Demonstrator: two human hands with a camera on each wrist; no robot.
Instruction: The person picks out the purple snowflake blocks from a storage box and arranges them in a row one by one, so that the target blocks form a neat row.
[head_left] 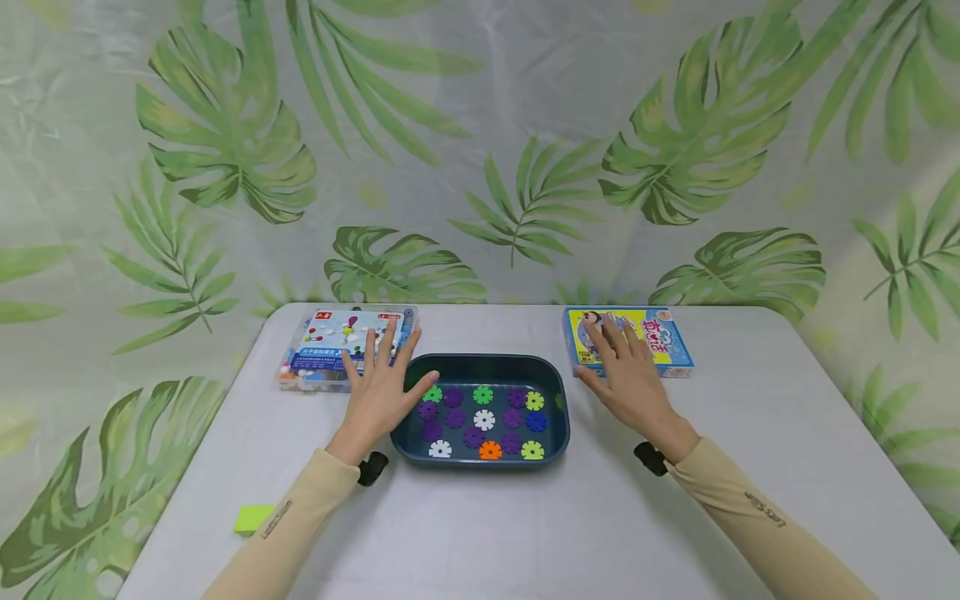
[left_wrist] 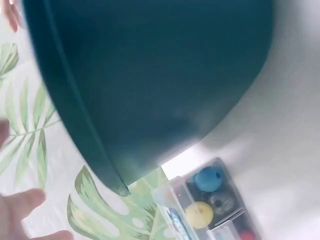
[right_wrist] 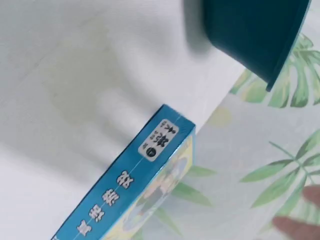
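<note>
A dark teal tray (head_left: 480, 461) stands in the middle of the table, with several notched plastic discs lying in it: purple, green, white, yellow, blue and an orange disc (head_left: 491, 450). My left hand (head_left: 381, 400) is spread with straight fingers at the tray's left end, between it and a clear plastic case (head_left: 348, 342). Past the tray's right side, my right hand (head_left: 626, 383) is also spread, over the near left part of a blue and yellow cardboard box (head_left: 675, 354). Neither hand holds anything. In the right wrist view the box's side (right_wrist: 125, 170) shows printed characters.
Coloured balls, one of them blue (left_wrist: 208, 179), sit in the clear case's compartments. A bright green block (head_left: 253, 518) lies at the left, beside the left sleeve. Behind the white table (head_left: 495, 533) hangs a leaf-patterned cloth (head_left: 525, 108).
</note>
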